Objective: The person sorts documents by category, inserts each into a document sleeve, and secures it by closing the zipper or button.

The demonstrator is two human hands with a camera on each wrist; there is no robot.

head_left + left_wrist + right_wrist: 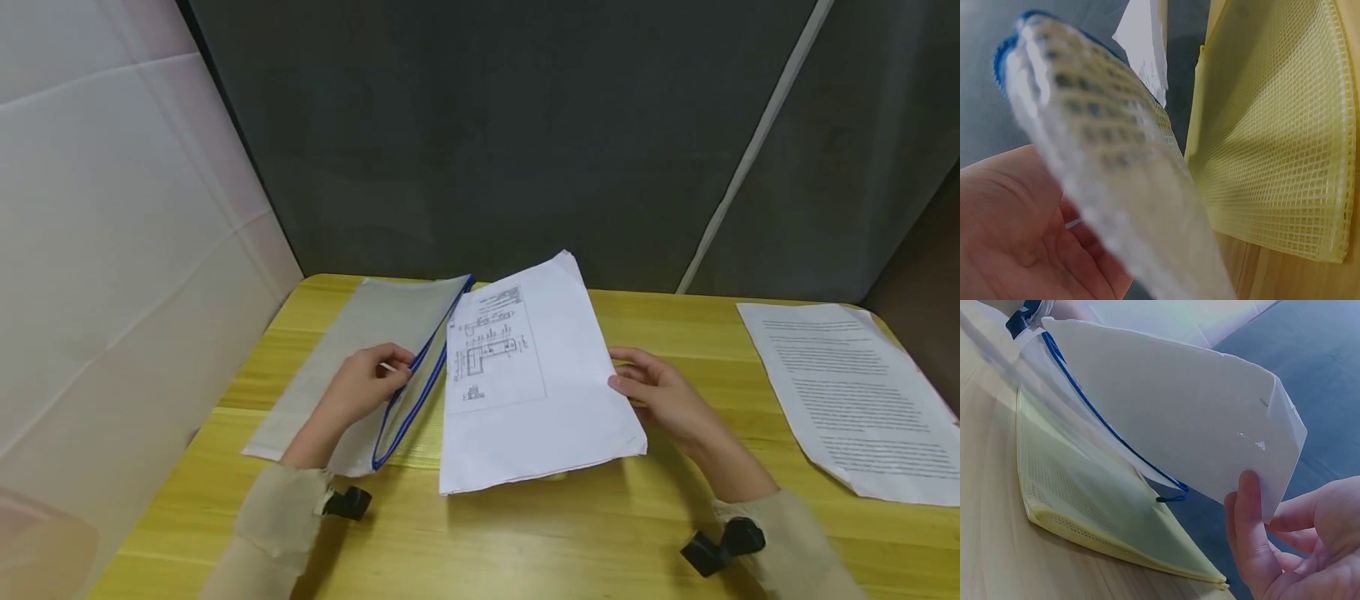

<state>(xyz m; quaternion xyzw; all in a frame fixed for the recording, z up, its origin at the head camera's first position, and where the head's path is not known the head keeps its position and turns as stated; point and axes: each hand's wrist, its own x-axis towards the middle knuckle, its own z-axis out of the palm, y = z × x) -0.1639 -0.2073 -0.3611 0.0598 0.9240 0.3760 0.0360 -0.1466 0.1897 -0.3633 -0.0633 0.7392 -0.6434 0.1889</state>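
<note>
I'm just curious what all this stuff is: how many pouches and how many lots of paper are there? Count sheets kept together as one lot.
Mesh pouches: 2 (one blue-edged pouch, one yellow pouch)
Lots of paper: 2 (drawing paper in the right hand, text paper on the table)
Total: 4

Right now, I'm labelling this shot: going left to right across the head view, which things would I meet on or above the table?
Pouch → drawing sheets → right hand → text page.
</note>
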